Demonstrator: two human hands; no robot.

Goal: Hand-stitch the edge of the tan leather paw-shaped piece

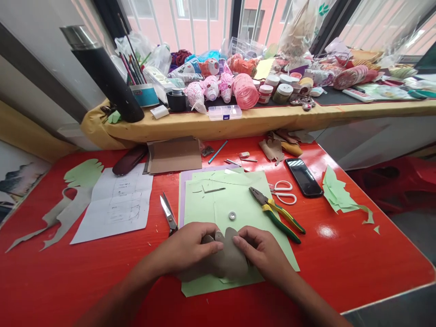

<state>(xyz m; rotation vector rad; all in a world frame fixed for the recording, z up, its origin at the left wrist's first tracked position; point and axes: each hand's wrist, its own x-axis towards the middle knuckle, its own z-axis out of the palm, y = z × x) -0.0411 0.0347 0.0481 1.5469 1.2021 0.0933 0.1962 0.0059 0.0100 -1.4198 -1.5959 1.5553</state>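
Both hands pinch a grey-brown sheet cut into rounded shapes, held low over the green paper. My left hand grips a rounded tip with a small hole in it. On the other side, the thumb and fingers of my right hand close on a second rounded lobe. Just beyond the fingertips lies a small round metal-looking ring. Pliers with green and yellow handles rest to the right on the paper. Scissors lie beside my left hand, their handles partly hidden.
White-handled scissors and a black phone lie at right, near green paper scraps. A sketched sheet and grey offcuts are at left. Brown boards lie behind. Jars and a black thermos crowd the sill.
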